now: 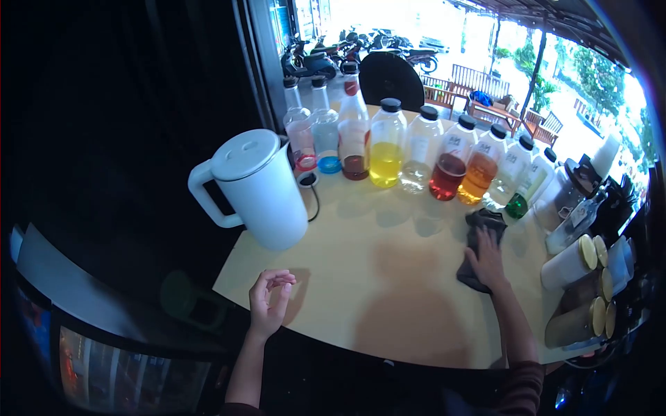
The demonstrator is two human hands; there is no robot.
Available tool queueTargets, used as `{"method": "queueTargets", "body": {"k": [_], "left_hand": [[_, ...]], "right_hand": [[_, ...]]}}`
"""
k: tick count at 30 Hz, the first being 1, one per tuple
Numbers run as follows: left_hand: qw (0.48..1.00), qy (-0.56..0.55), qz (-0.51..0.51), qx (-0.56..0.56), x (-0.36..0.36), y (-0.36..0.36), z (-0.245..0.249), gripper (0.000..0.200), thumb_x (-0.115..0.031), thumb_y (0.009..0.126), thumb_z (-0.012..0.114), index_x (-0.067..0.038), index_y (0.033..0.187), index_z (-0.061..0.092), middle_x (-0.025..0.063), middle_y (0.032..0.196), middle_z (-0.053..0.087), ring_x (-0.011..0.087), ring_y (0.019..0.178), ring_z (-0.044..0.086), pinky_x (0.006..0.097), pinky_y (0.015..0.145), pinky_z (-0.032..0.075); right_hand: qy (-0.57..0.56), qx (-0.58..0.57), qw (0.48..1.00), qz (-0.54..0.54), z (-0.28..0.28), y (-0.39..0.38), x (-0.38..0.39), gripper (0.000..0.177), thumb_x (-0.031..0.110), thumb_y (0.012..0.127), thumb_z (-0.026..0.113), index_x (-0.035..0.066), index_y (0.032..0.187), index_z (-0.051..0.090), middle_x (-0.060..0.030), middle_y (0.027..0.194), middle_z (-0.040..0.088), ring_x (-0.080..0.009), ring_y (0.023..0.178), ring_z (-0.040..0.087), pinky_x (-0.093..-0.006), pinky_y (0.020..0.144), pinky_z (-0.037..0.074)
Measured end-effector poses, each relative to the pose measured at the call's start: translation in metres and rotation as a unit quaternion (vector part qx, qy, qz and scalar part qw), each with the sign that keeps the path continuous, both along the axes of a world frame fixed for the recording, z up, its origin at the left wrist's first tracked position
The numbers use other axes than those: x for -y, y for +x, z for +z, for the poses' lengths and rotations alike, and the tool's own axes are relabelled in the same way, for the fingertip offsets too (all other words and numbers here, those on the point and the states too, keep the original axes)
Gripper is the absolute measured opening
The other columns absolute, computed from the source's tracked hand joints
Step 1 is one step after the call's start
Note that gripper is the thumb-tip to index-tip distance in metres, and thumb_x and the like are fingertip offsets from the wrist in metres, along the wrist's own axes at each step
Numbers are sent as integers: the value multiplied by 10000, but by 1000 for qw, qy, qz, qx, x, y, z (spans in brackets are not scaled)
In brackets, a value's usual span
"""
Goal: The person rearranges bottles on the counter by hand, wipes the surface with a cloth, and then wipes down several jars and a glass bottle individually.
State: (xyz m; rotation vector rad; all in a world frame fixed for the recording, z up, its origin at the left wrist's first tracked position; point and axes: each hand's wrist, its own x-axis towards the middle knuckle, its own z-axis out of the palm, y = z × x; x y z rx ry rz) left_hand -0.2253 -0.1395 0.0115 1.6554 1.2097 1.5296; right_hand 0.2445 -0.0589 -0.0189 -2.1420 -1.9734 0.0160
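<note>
My left hand (270, 298) is raised over the near left edge of the table, its fingers loosely curled and the thumb apart, with nothing in it. Behind it stands a large white lidded pitcher (260, 194). On the right side of the table, my right hand (488, 260) lies on a dark cloth (479, 279), fingers stretched out over it. Just past the cloth are a bottle with orange liquid (479, 173), a nearly clear bottle (503, 182) and a bottle with green liquid (519, 204).
Along the back runs a row of bottles, including one with yellow liquid (386, 156) and one with dark red liquid (449, 170). Jars with yellow lids (570, 267) crowd the right edge of the wooden table (333, 263). A black round chair back (392, 80) stands beyond.
</note>
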Motion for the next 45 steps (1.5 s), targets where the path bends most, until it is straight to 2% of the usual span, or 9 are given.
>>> {"method": "queueTargets", "body": {"k": [2,6,12,20,23,26,28,36,45], "left_hand": [[999,2,-17,35,-2,-31,-4,163,6,881,552,18,1043,547,92,926,613,154,894,622,288,844,484],[998,20,-12,61,-15,-89,-13,153,-3,894,546,16,1045,535,88,932,599,142,873,607,279,832,476],[992,37,13,117,-9,-119,-17,154,-4,925,501,-3,1078,485,60,905,559,116,847,552,270,808,466],[983,61,65,158,-5,-115,-15,195,-8,926,513,1,1117,477,64,947,551,105,833,546,255,796,472],[988,54,101,99,-6,-124,-26,245,-29,917,534,7,1155,487,95,1041,554,159,958,553,289,865,455],[975,38,187,-111,7,-139,-20,255,-54,901,559,-7,1147,513,102,1090,567,203,1029,551,331,914,431],[975,28,200,-92,21,-146,-24,253,-72,891,571,-20,1136,531,101,1125,571,227,1066,546,355,937,413],[966,14,256,-33,57,-170,-55,275,-58,899,560,-12,1166,515,114,1159,568,221,1100,540,349,950,411],[953,94,271,98,67,-151,-60,264,-22,928,509,1,1187,465,96,1115,532,169,1060,522,295,934,407]], "right_hand": [[0,-31,992,121,-11,-58,1,675,413,921,478,151,1485,217,-180,1532,187,-384,1408,176,-564,1114,148],[-39,-9,982,185,-1,-173,-38,651,426,959,383,103,1486,180,-159,1533,200,-311,1423,180,-573,1122,93],[23,-3,942,335,-15,-294,-74,596,333,964,400,70,1467,219,-137,1512,277,-298,1394,272,-551,1106,188],[-47,-42,893,445,4,-240,64,610,241,934,471,82,1468,221,-128,1486,329,-289,1374,312,-555,1123,130],[-49,-40,986,154,-1,-149,60,585,113,857,507,55,1413,334,-153,1410,432,-321,1324,384,-574,1119,132],[42,3,996,-74,-21,-61,51,599,386,945,453,84,1442,312,-164,1484,322,-331,1376,294,-562,1116,153],[27,32,996,-77,-21,-82,45,575,370,944,448,97,1436,329,-188,1475,324,-372,1364,297,-569,1103,189],[115,-52,930,344,-20,-332,82,474,244,904,478,36,1329,447,-224,1418,386,-413,1298,380,-555,1084,246],[57,74,841,534,-16,-509,75,533,350,951,417,87,1413,375,-92,1525,266,-263,1386,287,-511,1117,188]]}}
